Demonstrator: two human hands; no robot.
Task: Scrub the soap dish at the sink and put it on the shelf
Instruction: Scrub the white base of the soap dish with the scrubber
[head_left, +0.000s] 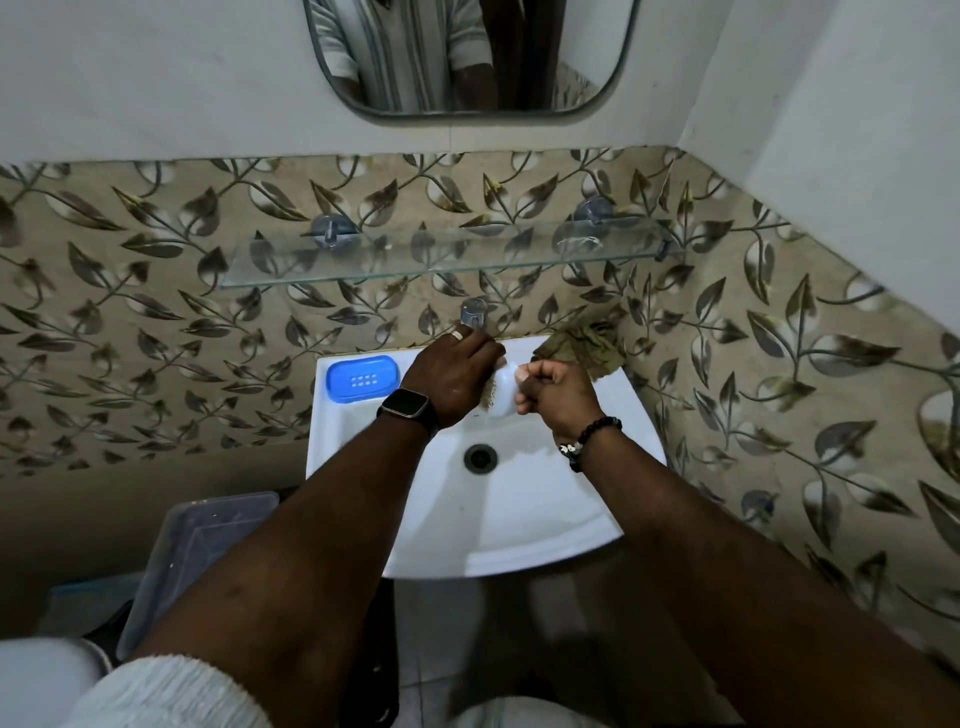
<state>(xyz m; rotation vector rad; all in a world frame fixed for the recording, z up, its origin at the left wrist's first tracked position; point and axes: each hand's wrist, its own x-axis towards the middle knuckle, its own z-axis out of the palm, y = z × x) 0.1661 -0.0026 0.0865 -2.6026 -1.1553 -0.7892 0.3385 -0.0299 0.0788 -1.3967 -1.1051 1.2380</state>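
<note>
Over the back of the white sink (519, 519), my right hand (558, 395) is closed in a fist around a white plastic piece (505, 395), which looks like part of the soap dish. My left hand (449, 379) presses a brownish scrub pad (487, 397) against that piece; most of the pad is hidden under my fingers. A blue soap dish tray (362, 379) with small drain holes lies on the sink's back left rim, apart from both hands. The glass shelf (415, 265) is on the wall above the sink, with nothing on it.
A chrome tap (474, 312) stands just behind my left hand. A crumpled brown cloth (579, 345) lies on the sink's back right corner. The drain (480, 457) is below my hands. A clear plastic box (197, 540) sits low on the left. A mirror (467, 57) hangs above.
</note>
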